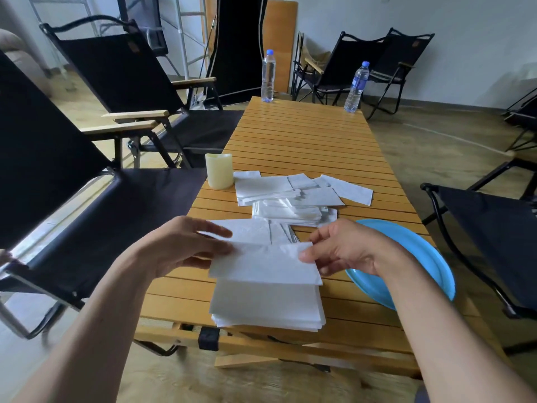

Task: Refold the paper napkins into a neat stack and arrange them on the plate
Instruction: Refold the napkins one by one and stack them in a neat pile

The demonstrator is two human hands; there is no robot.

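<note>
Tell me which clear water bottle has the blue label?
The clear plastic water bottle at the table's far right corner; the far-left one shows none.

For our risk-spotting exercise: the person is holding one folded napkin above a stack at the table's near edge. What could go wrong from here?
1. The neat stack sits at the near edge of the slatted table; a nudge might tip it off.
2. The blue plate overhangs the table's right edge under the right hand; the wrist could knock it.
3. The folded napkin, held by the left hand too, may land askew.
</note>
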